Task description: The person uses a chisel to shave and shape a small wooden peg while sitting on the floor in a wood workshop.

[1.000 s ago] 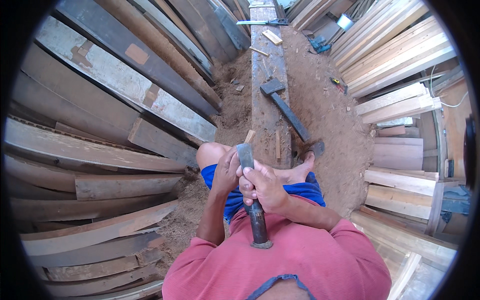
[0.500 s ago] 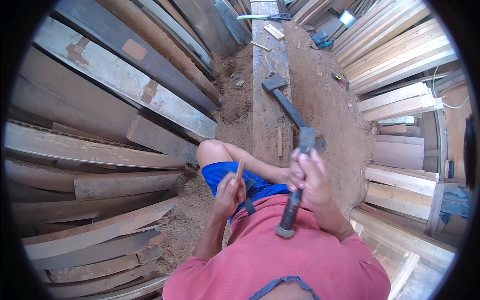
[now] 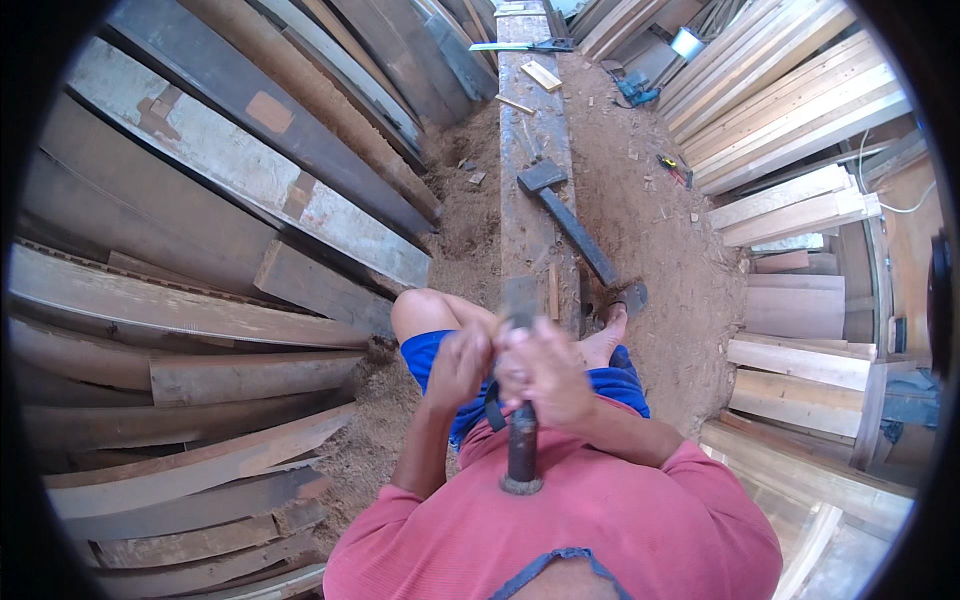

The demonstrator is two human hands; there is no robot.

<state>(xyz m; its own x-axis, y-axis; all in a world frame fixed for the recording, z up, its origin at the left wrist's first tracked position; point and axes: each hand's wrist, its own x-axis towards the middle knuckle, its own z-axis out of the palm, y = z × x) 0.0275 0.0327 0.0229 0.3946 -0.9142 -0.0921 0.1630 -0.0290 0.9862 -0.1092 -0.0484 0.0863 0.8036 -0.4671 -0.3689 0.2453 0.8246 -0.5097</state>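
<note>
My right hand [image 3: 545, 372] is wrapped round a broad chisel. Its dark handle [image 3: 522, 445] points back at my chest, and its wide blade [image 3: 519, 298] points away, blurred by motion. Close against it, my left hand [image 3: 464, 362] is closed near the blade. The small wooden piece that it held shows hardly at all now, mostly hidden by fingers and blur. Beyond my hands, a hammer [image 3: 573, 230] with a blocky head and a long dark handle lies across the wooden plank [image 3: 520, 230].
On the plank lie a handsaw [image 3: 515, 46], a small wood block [image 3: 541, 76] and thin offcuts. A blue power tool [image 3: 634, 88] and pliers [image 3: 675, 170] rest on the sawdust-covered floor at right. Stacked boards [image 3: 190, 260] line the left, lighter timber [image 3: 800, 95] the right.
My right hand has brought the chisel leftward, over to my left hand. The chisel now stands more upright in view, and both hands nearly meet.
</note>
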